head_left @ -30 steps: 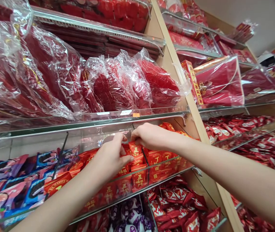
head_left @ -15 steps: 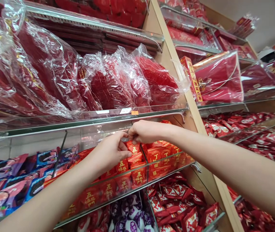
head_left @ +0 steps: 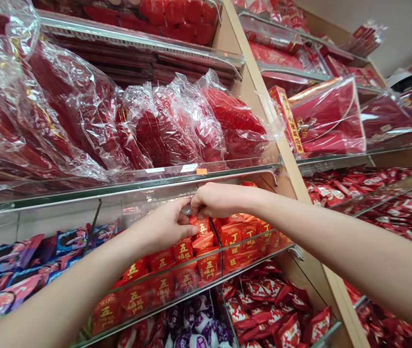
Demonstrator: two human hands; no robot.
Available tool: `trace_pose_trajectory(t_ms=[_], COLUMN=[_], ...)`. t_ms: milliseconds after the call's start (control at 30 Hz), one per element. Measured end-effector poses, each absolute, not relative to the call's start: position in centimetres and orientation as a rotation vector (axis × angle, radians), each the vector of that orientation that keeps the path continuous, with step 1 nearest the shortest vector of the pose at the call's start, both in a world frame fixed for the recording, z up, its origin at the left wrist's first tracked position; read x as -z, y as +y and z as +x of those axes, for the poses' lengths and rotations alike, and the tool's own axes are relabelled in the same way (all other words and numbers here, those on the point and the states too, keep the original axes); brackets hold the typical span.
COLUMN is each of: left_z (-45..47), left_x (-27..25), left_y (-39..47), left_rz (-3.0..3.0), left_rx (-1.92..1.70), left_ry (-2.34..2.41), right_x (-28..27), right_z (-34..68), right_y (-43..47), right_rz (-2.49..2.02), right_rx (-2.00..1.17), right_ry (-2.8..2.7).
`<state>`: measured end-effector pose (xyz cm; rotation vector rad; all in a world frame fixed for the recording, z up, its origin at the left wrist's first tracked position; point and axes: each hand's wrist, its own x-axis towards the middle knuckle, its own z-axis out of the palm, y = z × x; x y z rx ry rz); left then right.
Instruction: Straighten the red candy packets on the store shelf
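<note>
1. The two hands now meet over the red packets: the left hand (head_left: pixel 171 220) comes from the left, the right hand (head_left: pixel 215 199) from the right. A second ago there was a clearer gap between their fingertips.
2. The left thumb stands apart from its curled index finger; the right fingers bend inward with the thumb tucked below. I cannot tell whether either is pinching anything, since the tips overlap.
3. The red packet (head_left: pixel 201 225) with gold characters sits right under the fingertips, tilted, left of the dark divider (head_left: pixel 215 233) and behind the clear shelf front. It has hardly moved in the last half second.
4. The left forearm now covers more of the blue packets (head_left: pixel 12 256) at far left, while more of the near red row shows below it.
5. As I read it, the closing of the hands makes this fine fingertip work at one spot, not a reach along the shelf.
</note>
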<state>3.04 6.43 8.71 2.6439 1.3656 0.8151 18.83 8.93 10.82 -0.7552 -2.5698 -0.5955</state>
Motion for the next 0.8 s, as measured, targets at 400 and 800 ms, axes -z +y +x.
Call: trace_pose_trajectory(t_ms=[400,800], left_z=[3.2,3.7], left_x=[-7.9,-7.9], left_y=[8.1,8.1], left_rz=[2.676,2.692], left_rx=[-1.046,-1.071], left_ry=[1.506,1.655], right_x=[-10.6,-10.4], right_z=[18.5,19.1], right_y=[9.3,10.0], right_rz=[-0.728,-0.630], right_rx=[0.588,0.503], right_ry=[-2.523,-2.483])
